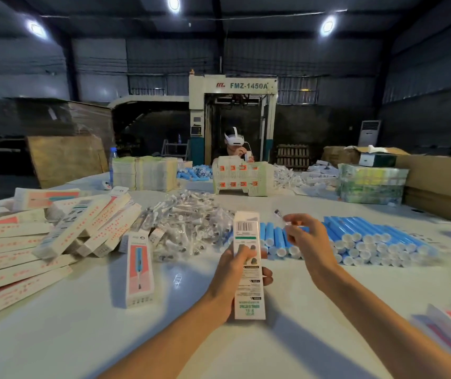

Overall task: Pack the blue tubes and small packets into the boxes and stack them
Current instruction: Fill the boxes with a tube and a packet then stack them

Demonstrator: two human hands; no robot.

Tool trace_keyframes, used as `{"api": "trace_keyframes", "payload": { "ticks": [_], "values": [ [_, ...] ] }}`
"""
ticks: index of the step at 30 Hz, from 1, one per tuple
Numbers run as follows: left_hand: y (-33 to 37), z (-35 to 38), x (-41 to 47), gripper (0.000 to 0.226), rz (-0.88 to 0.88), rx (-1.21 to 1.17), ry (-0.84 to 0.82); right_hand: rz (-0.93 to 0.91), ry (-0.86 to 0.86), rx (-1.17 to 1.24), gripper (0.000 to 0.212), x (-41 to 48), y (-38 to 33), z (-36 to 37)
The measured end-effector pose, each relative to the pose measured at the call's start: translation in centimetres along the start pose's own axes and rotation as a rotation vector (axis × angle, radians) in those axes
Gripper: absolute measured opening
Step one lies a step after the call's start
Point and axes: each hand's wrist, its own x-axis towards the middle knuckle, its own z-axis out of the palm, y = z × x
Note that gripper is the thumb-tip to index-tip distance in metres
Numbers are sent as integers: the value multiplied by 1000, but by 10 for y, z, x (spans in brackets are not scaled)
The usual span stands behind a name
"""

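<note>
Left hand grips a slim white cardboard box, right hand hangs loosely open over white-capped blue tubes, seemingly about to pick one.

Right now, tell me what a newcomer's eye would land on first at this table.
First the white box, held upright at centre by the left hand, with the right hand hovering beside it over the blue tubes laid in rows to the right. Next the heap of clear small packets in the middle, and the pile of boxes sprawled on the left of the white table.
</note>
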Motion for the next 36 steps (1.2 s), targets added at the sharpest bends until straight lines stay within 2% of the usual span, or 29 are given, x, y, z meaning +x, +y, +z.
{"api": "trace_keyframes", "payload": {
  "ticks": [6,9,10,13,18,21,26,32,34,36],
  "values": [
    [-13,9,-9,35,-16,52,-102,-102,38,179,38,-2,-29,-22],
    [-11,7,-7,46,4,82,-113,-193,58,129,43,4,-49,-31],
    [-11,6,-6,43,16,94,-110,-206,40,112,43,6,-55,-33],
    [-11,5,-3,32,55,121,-94,-226,-73,23,43,10,-69,-32],
    [-12,5,-2,32,98,155,-119,-177,-352,-225,37,13,-79,-19],
    [-13,5,-2,34,106,163,-124,-145,-457,-190,34,10,-75,-9],
    [-13,5,0,33,99,157,-125,-218,-418,-30,25,5,-65,-3],
    [-12,6,0,34,107,171,-141,-206,-235,75,24,6,-59,3],
    [-12,6,0,33,112,173,-144,-237,-254,-13,20,6,-57,4],
    [-12,5,0,32,115,170,-137,-314,-287,-226,14,5,-53,3]
  ]
}}
